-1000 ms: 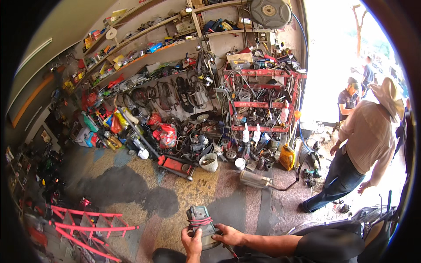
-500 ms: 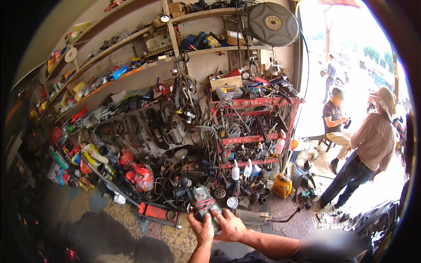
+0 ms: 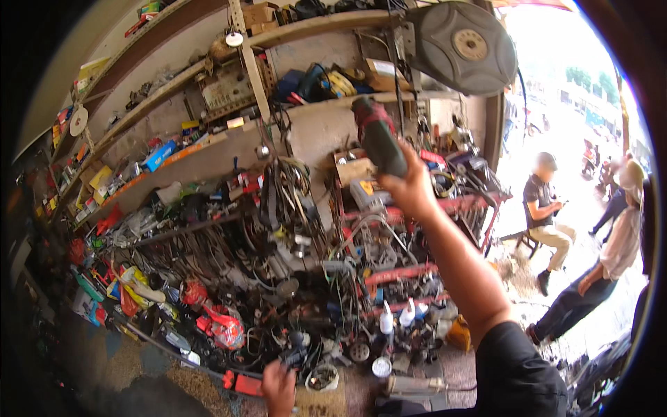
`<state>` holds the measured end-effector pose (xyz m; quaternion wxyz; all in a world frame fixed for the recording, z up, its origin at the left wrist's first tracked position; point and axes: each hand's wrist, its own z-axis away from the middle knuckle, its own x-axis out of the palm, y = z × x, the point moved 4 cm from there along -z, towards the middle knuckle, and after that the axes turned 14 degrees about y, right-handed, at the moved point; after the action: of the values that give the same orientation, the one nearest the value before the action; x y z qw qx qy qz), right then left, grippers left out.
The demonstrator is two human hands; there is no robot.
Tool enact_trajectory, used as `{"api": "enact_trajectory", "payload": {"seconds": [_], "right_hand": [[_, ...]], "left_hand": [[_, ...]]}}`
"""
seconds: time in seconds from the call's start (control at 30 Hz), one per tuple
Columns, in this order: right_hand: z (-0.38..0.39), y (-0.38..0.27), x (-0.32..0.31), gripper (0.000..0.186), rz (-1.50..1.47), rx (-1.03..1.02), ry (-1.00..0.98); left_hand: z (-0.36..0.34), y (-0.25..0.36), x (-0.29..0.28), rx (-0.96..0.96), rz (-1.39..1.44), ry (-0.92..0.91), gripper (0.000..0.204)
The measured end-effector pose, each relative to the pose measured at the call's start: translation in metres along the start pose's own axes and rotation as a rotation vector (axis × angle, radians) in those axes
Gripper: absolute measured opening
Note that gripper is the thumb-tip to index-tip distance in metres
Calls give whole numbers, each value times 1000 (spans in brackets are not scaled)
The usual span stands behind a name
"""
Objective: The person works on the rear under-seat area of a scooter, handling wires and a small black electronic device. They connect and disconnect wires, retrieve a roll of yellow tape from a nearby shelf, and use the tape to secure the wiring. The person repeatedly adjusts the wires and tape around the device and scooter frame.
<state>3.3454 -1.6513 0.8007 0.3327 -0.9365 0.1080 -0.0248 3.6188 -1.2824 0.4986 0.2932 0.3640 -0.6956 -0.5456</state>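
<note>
My right hand point(image 3: 410, 177) is raised in front of the shelves, gripping a dark grey-green handheld device point(image 3: 381, 139) with red cord wound round its upper end. The device is tilted, its top near the middle wooden shelf point(image 3: 324, 99). Behind it stands a red metal tool rack point(image 3: 396, 274) crowded with tools and parts. My left hand point(image 3: 278, 382) hangs low at the bottom, fingers partly curled and blurred, in front of a red floor jack point(image 3: 243, 383) and near a white bucket point(image 3: 322, 377).
Cluttered shelves, hanging cables point(image 3: 271, 201) and piled parts fill the wall and floor. A large grey disc point(image 3: 493, 55) hangs at top right. In the bright doorway a seated person point(image 3: 545, 201) and a standing person point(image 3: 618, 250) are at right; a silver muffler point(image 3: 410, 386) lies below.
My right hand has lifted the device up toward the shelves. My left hand has let go of it and moved down and left. The view has shifted toward the wall.
</note>
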Motion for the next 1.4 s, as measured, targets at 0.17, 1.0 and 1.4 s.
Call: {"api": "enact_trajectory", "payload": {"seconds": [0.17,1.0,1.4], "right_hand": [[-249,-10,56,100,416,-109,207],[667,-28,-404,30,1194,1400,409],[950,-340,-382,38,998,1803,936]], "left_hand": [[31,-84,-91,-327,-257,289,37],[33,-131,155,-89,-312,-1215,25],[364,-34,174,-108,-297,-1789,27]]}}
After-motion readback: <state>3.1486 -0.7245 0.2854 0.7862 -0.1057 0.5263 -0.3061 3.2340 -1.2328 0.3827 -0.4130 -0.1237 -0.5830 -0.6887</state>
